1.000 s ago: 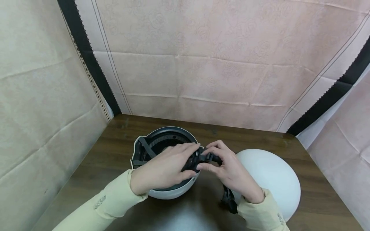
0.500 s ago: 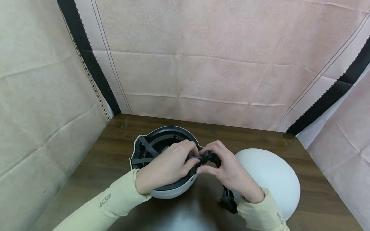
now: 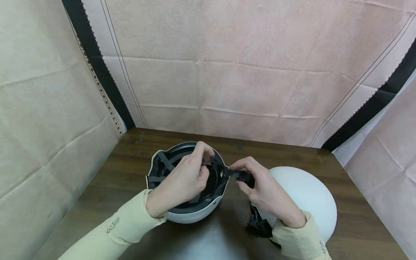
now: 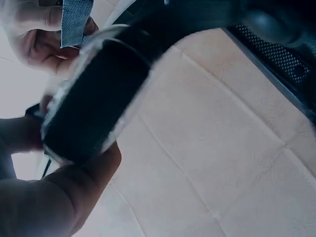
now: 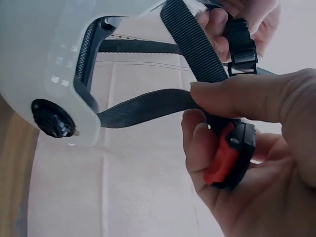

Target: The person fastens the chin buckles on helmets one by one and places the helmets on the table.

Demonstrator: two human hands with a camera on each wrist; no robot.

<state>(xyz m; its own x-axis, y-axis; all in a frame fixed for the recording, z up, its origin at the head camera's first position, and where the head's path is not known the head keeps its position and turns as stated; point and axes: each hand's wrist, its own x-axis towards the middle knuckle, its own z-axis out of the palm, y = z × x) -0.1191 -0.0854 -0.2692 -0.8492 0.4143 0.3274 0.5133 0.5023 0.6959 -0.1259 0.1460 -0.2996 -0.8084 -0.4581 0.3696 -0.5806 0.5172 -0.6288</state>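
A white helmet [image 3: 191, 217] lies upside down, its dark inside and crossing straps facing up. My left hand [image 3: 183, 178] pinches a strap piece over the helmet's opening; in the right wrist view its fingers are beside a black strap adjuster [image 5: 242, 47]. To the right of the rim, my right hand [image 3: 268, 193] grips black webbing [image 5: 148, 107] between thumb and fingers. A red-and-black buckle [image 5: 224, 158] sits in that hand, below the thumb. Close up in the left wrist view, a black pad [image 4: 98, 98] in clear plastic hangs by my left fingers.
A second white helmet [image 3: 307, 195] rests dome up at the right, partly behind my right forearm. Black straps [image 3: 258, 224] stick out on its near left side. Patterned cloth [image 3: 227, 72] hangs behind the brown wooden table [image 3: 367, 227].
My left hand has gone from the helmet's right rim up and left over its opening, fingers now curled on a strap piece. The right hand has shifted slightly right with the webbing.
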